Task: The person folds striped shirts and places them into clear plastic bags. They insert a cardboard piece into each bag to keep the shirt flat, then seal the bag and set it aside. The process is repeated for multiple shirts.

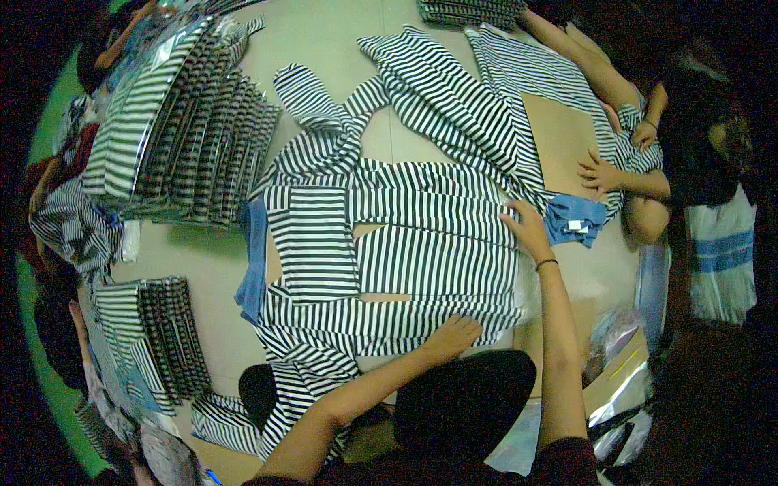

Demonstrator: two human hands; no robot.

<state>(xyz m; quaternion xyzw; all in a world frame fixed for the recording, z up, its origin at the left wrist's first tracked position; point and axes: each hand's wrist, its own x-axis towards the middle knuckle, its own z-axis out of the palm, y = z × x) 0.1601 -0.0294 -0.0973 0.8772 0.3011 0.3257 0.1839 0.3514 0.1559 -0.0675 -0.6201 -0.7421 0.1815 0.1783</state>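
Note:
A black-and-white striped shirt (438,259) lies spread in front of me, its sides folded inward over a tan cardboard sheet (370,232). A striped chest panel (318,243) and a blue collar (254,263) are at its left end. At the hem's near corner, my left hand (454,338) has its fingers curled on the cloth. My right hand (528,233), with a dark band at the wrist, grips the hem's far corner between thumb and fingers. The fingertips of both hands are partly hidden. One sleeve (312,150) stretches away at the far left.
Tall stacks of bagged striped shirts (178,138) stand at the far left, with a smaller stack (150,340) nearer. At the right, another person's hand (600,172) lies on a cardboard sheet (559,138) over a second striped shirt (527,69). Clear plastic bags (620,381) lie at the near right.

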